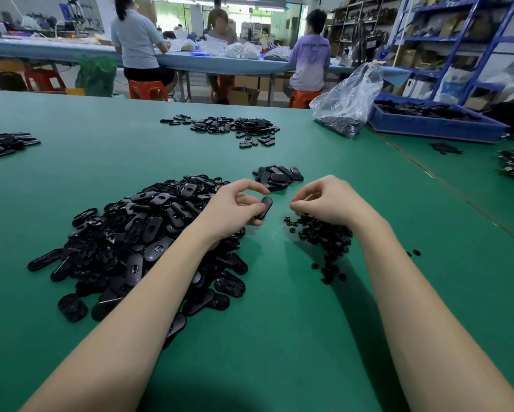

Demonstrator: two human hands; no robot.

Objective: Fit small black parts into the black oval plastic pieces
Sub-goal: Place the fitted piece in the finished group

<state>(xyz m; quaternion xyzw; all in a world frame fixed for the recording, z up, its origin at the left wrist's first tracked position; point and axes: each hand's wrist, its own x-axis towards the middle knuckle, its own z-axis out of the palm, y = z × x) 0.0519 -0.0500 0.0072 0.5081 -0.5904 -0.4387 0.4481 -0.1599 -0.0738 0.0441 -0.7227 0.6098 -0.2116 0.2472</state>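
Oval piece [265, 207] sat pinched in left hand [235, 208]; right hand [324, 200] fingers curled over small parts [324, 236], contents unclear. Big unfitted pile [142, 242] remained, small done stack [278, 177] beyond.

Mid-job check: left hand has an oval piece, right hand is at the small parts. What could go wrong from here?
1. The left hand pinches the oval piece only at one end, so pressing an insert in may twist it out of that grip.
2. The right hand works over the loose small-parts pile; strays already lie apart, and more could scatter.
3. The left forearm rests on the big oval pile, so moving may shove pieces around.
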